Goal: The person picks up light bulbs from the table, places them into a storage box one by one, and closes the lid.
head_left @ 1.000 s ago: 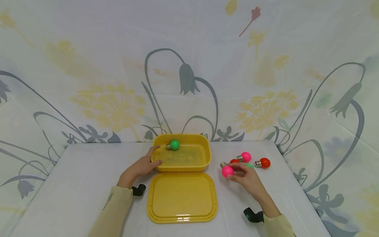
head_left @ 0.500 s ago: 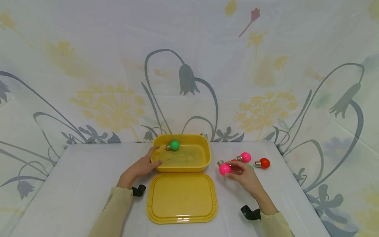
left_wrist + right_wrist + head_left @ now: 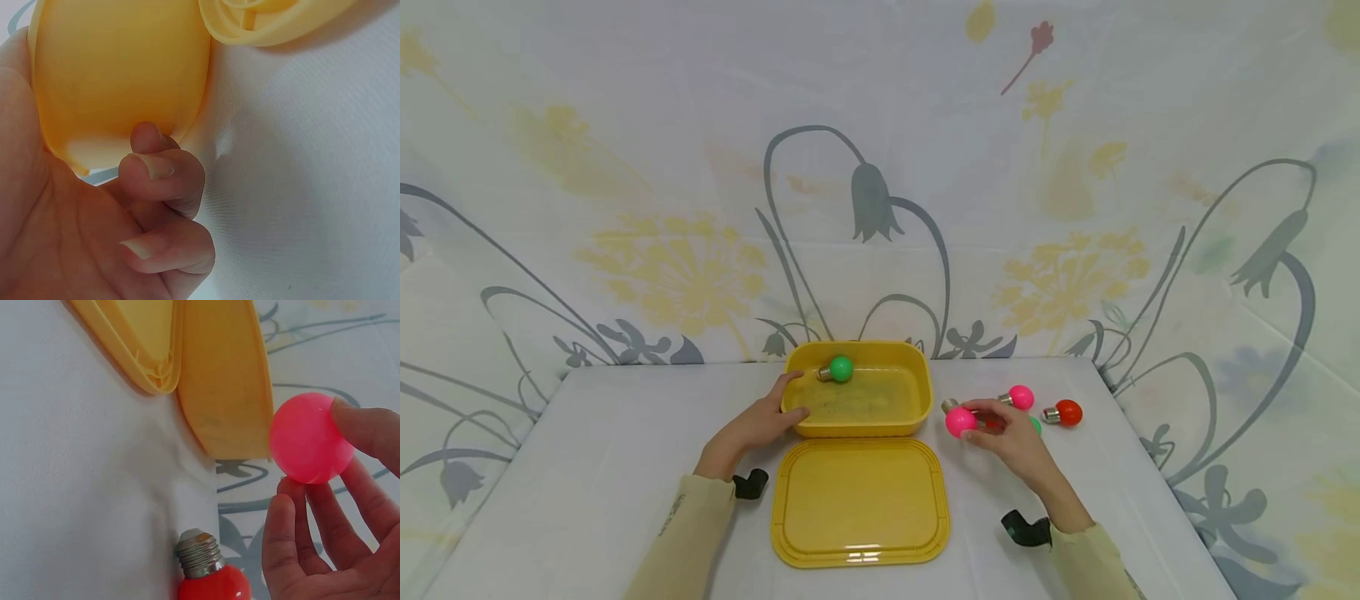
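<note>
My right hand point(image 3: 1015, 437) pinches a pink light bulb point(image 3: 960, 422) between thumb and fingers, held up to the right of the yellow plastic box point(image 3: 861, 431). The bulb's metal screw base points up and left in the head view; in the right wrist view only the round pink globe point(image 3: 309, 437) shows. My left hand point(image 3: 760, 421) grips the box's left end, with thumb and index finger at the rim. In the left wrist view, curled fingers point(image 3: 169, 181) lie by the box's outer wall point(image 3: 125, 69). Inside the box, a green bulb point(image 3: 841, 368) lies on its side.
In front of the box lies a flat yellow lid point(image 3: 861, 504). Right of it, by my right hand, lie another pink bulb point(image 3: 1021, 397), a red bulb point(image 3: 1069, 412) and a partly hidden green bulb point(image 3: 1037, 424). A red bulb point(image 3: 215, 584) shows low in the right wrist view.
My right hand has moved left, and slightly away from me, with the pink bulb, nearer the box. The left hand keeps its grip on the box.
</note>
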